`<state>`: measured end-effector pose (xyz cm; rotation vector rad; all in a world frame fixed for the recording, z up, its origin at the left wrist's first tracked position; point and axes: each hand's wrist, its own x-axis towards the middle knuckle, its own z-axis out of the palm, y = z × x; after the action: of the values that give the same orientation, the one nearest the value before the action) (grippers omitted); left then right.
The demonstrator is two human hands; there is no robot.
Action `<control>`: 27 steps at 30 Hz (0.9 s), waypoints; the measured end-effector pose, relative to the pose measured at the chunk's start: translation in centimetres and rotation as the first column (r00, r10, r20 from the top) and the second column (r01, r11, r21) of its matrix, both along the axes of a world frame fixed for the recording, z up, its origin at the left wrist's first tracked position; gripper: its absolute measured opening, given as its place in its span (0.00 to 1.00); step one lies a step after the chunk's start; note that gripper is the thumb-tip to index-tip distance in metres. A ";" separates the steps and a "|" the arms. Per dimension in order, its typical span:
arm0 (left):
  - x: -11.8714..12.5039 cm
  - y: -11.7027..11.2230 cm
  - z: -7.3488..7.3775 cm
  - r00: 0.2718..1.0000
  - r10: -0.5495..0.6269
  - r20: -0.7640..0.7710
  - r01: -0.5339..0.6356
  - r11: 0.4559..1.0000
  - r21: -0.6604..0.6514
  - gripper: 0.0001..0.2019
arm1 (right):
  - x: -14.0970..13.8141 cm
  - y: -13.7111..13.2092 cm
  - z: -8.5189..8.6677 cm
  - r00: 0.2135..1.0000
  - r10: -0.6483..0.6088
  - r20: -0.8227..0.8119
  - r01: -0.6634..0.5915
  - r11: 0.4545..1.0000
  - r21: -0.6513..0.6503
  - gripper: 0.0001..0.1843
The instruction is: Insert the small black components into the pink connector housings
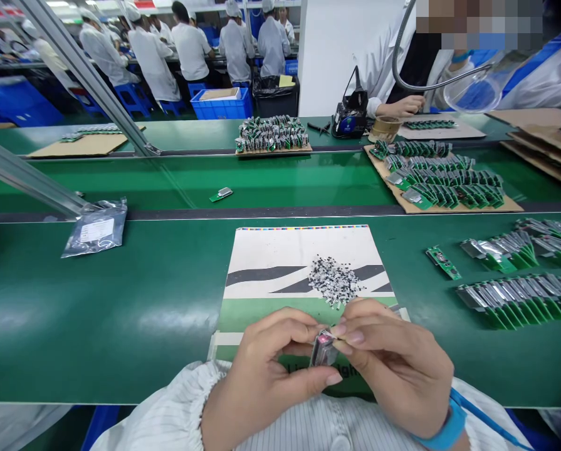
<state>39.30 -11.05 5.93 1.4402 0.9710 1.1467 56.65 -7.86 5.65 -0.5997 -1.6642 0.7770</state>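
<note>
L hand [271, 357] has the small silver module [324, 354] clamped btwn thumb and fingers, thumb along the near side, fingers curled round the far side. It's held tilted, pinkish bit at the top end, right in front of the person's chest, above the lower part of the printed sheet [261, 250]. R hand [397, 360] is in a tight pinch, thumb and fingertips together right at that top end. Looks like contact, but can't tell if there's a tiny part btwn those fingertips, they cover it. R wrist has a blue band [442, 432] on it.

Just past the hands, on the same sheet, there's a loose pile of tiny black + silver parts [335, 282]. Sheet's on the green bench [167, 300]. Off to the R, rows of green boards w/ silver tops [519, 304] stand leaning on each other, plus a single green board [442, 262] lying near them. Over on the L there's a silvery bag w/ a white label [99, 227], well apart from both hands.
</note>
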 end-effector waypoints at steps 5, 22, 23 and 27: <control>0.0 0.0 0.0 0.999 0.022 -0.036 -0.021 0.999 0.027 0.18 | 0.0 0.0 1.0 0.986 -0.103 0.129 0.075 0.976 0.204 0.21; 0.0 0.0 -0.2 0.997 0.035 -0.062 -0.029 0.995 0.095 0.14 | 0.2 -0.3 0.7 0.998 0.022 0.057 -0.027 0.996 0.088 0.27; 0.0 0.0 -0.2 0.997 0.037 -0.065 -0.030 0.994 0.107 0.14 | 0.2 -0.4 0.5 0.999 0.051 0.006 -0.051 0.998 0.030 0.28; 0.0 0.2 -0.2 0.995 0.051 -0.086 -0.036 0.986 0.164 0.13 | 0.1 -0.5 0.0 0.991 0.088 -0.102 -0.096 0.993 -0.068 0.30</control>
<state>39.33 -10.82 5.69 1.6199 0.9944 1.2253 56.72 -8.36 5.60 -0.5293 -1.5865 0.9232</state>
